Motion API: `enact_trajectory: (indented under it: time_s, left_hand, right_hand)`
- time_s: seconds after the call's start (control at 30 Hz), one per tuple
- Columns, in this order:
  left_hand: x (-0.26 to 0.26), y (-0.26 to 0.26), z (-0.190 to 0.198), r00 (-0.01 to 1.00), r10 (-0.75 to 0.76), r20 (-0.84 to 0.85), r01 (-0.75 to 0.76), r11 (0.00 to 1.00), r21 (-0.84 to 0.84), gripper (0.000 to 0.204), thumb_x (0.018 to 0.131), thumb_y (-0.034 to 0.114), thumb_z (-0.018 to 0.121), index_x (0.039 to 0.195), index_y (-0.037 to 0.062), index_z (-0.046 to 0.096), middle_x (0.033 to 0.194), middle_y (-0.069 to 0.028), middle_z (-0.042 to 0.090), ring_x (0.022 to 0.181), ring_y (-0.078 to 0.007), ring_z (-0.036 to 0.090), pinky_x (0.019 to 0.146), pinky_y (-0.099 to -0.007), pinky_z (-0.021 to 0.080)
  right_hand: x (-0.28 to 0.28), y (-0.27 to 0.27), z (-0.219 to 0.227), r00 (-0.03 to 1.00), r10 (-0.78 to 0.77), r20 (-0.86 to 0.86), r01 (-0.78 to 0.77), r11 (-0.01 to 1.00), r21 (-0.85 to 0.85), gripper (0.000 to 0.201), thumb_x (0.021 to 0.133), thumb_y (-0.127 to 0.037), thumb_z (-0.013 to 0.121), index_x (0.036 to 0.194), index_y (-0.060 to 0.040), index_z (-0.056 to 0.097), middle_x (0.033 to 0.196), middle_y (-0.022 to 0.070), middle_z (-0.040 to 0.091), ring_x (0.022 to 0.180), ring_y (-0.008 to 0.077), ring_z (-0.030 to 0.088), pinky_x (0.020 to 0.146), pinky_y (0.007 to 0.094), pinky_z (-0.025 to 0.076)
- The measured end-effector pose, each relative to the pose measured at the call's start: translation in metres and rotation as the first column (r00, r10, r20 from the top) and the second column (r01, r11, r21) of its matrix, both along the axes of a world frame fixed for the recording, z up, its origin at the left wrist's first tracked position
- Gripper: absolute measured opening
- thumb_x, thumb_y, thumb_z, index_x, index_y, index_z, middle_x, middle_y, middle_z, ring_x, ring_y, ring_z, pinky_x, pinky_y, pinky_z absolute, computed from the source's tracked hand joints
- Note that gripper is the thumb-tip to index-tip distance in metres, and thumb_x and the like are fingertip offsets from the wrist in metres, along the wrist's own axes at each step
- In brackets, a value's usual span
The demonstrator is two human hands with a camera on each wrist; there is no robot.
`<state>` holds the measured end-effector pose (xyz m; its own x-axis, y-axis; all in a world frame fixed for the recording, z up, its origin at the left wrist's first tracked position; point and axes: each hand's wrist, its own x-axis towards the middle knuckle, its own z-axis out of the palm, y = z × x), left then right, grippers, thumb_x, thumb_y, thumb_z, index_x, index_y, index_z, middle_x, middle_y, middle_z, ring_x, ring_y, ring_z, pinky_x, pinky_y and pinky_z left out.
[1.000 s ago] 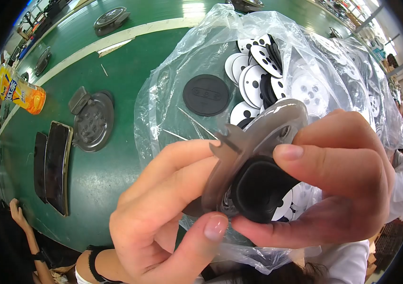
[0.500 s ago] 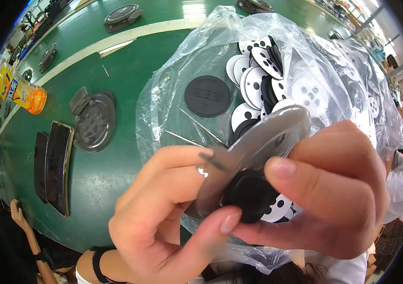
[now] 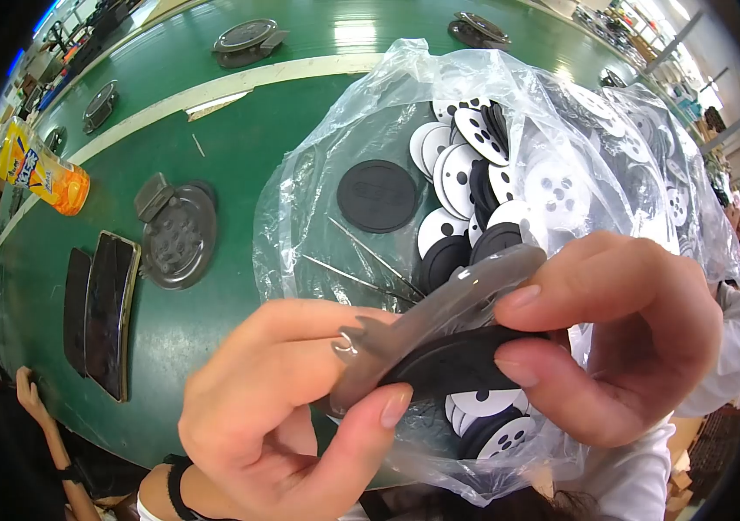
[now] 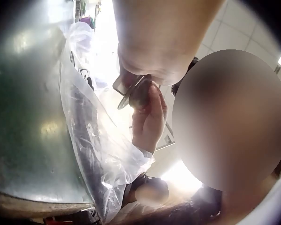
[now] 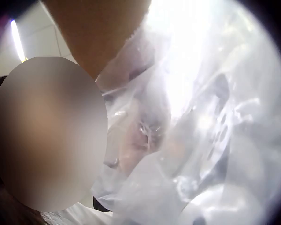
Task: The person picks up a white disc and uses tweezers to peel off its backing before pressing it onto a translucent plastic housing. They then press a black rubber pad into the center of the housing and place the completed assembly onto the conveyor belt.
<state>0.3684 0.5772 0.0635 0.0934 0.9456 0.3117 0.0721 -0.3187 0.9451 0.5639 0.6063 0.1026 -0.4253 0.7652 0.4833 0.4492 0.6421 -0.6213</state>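
Observation:
In the head view my left hand (image 3: 287, 408) pinches the lower left end of a translucent grey oval part (image 3: 474, 282), which has a notched tab. My right hand (image 3: 626, 334) grips the far edge of a black disc (image 3: 452, 360) between thumb and fingers. The disc lies tilted along the underside of the grey part, its left end by my left thumb. Behind them, a clear plastic bag (image 3: 309, 174) holds several white and black discs (image 3: 465, 178). A flat black disc (image 3: 377, 196) and thin metal tweezers (image 3: 361, 252) are left of that pile.
On the green table (image 3: 205, 347) are another grey part (image 3: 179, 234), a dark phone-like slab (image 3: 112, 317) and an orange drink bottle (image 3: 40, 169). More round parts (image 3: 247, 42) stand beyond a pale strip. Another person's arm (image 3: 49, 425) is at the lower left.
The black disc has turned from facing the view to nearly edge-on, and my right thumb has moved down along it. The grey part sits lower and the camera view has shifted slightly.

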Motion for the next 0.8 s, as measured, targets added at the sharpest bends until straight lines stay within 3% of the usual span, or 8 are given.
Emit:
enact_trajectory:
  time_s: [0.13, 0.3, 0.5, 0.53, 0.6, 0.63, 0.73, 0.8]
  left_hand:
    - [0.000, -0.001, -0.001, 1.000, 0.002, 0.007, -0.002, 1.000, -0.007, 0.022, 0.079, 0.011, 0.062, 0.092, -0.0044, 0.053, 0.091, -0.0118, 0.051, 0.081, -0.0153, 0.048, 0.072, -0.0260, 0.036]
    - [-0.001, -0.003, -0.003, 0.994, -0.018, 0.109, 0.021, 0.999, -0.024, 0.024, 0.077, 0.014, 0.063, 0.091, -0.0035, 0.054, 0.090, -0.0114, 0.052, 0.079, -0.0148, 0.049, 0.071, -0.0262, 0.037]
    - [0.000, 0.000, -0.004, 0.994, 0.042, 0.105, -0.033, 0.996, -0.087, 0.027, 0.079, 0.014, 0.060, 0.098, -0.0043, 0.053, 0.096, -0.0118, 0.054, 0.086, -0.0154, 0.051, 0.078, -0.0261, 0.038]
    - [-0.003, 0.002, -0.004, 0.994, 0.041, 0.105, -0.032, 0.996, -0.087, 0.027, 0.079, 0.014, 0.060, 0.098, -0.0043, 0.053, 0.096, -0.0118, 0.054, 0.086, -0.0154, 0.051, 0.078, -0.0261, 0.038]
    - [-0.009, 0.009, 0.000, 0.987, -0.064, 0.147, 0.094, 0.973, -0.211, 0.028, 0.081, 0.012, 0.057, 0.103, -0.0057, 0.052, 0.098, -0.0106, 0.057, 0.089, -0.0150, 0.053, 0.082, -0.0271, 0.039]
    - [-0.007, 0.010, -0.001, 0.984, -0.049, 0.173, 0.086, 0.974, -0.210, 0.030, 0.083, 0.012, 0.057, 0.105, -0.0069, 0.051, 0.096, -0.0097, 0.059, 0.090, -0.0133, 0.053, 0.083, -0.0267, 0.039]
    - [-0.002, 0.016, -0.003, 0.932, 0.033, 0.360, 0.076, 0.955, -0.286, 0.020, 0.080, 0.000, 0.060, 0.098, -0.0071, 0.053, 0.090, -0.0071, 0.055, 0.076, -0.0085, 0.048, 0.069, -0.0226, 0.039]
    - [-0.007, 0.019, -0.003, 0.962, -0.006, 0.275, 0.077, 0.966, -0.248, 0.021, 0.081, -0.001, 0.059, 0.100, -0.0068, 0.053, 0.091, -0.0069, 0.057, 0.084, -0.0100, 0.051, 0.076, -0.0233, 0.041]
  right_hand:
    - [-0.002, 0.002, -0.019, 0.972, 0.006, -0.234, 0.017, 0.995, 0.098, 0.032, 0.056, 0.010, 0.073, 0.083, 0.0022, 0.057, 0.071, 0.0103, 0.060, 0.056, 0.0093, 0.053, 0.047, 0.0172, 0.039]
    - [-0.001, 0.005, 0.005, 0.999, -0.023, 0.046, 0.020, 0.997, 0.075, 0.039, 0.053, 0.009, 0.076, 0.083, -0.0023, 0.053, 0.067, 0.0045, 0.056, 0.056, 0.0058, 0.046, 0.044, 0.0149, 0.035]
    - [-0.001, 0.015, -0.004, 0.998, -0.036, 0.052, 0.025, 0.981, 0.195, 0.039, 0.056, -0.001, 0.079, 0.087, -0.0020, 0.055, 0.077, 0.0058, 0.053, 0.055, 0.0057, 0.043, 0.044, 0.0153, 0.033]
    - [0.000, 0.020, 0.009, 0.954, -0.089, 0.287, 0.002, 0.957, 0.290, 0.041, 0.063, -0.011, 0.077, 0.096, -0.0007, 0.056, 0.086, 0.0093, 0.054, 0.055, 0.0060, 0.041, 0.044, 0.0183, 0.032]
    - [0.000, 0.030, -0.010, 0.984, -0.054, 0.171, 0.014, 0.973, 0.229, 0.042, 0.068, -0.019, 0.073, 0.102, 0.0006, 0.057, 0.087, 0.0095, 0.057, 0.055, 0.0067, 0.043, 0.046, 0.0199, 0.034]
    - [-0.001, 0.022, -0.011, 0.999, 0.011, 0.039, -0.001, 0.971, -0.238, 0.043, 0.072, -0.022, 0.069, 0.105, 0.0023, 0.056, 0.085, 0.0085, 0.060, 0.056, 0.0068, 0.047, 0.050, 0.0196, 0.038]
    - [0.004, 0.026, -0.005, 0.973, 0.209, -0.101, -0.218, 0.675, -0.705, 0.037, 0.077, -0.009, 0.064, 0.109, 0.0069, 0.054, 0.089, 0.0084, 0.062, 0.064, 0.0055, 0.054, 0.054, 0.0195, 0.042]
    - [0.000, 0.025, -0.019, 0.946, 0.154, -0.284, -0.311, 0.672, -0.672, 0.036, 0.078, -0.007, 0.063, 0.110, 0.0078, 0.053, 0.091, 0.0085, 0.062, 0.066, 0.0063, 0.055, 0.056, 0.0204, 0.044]
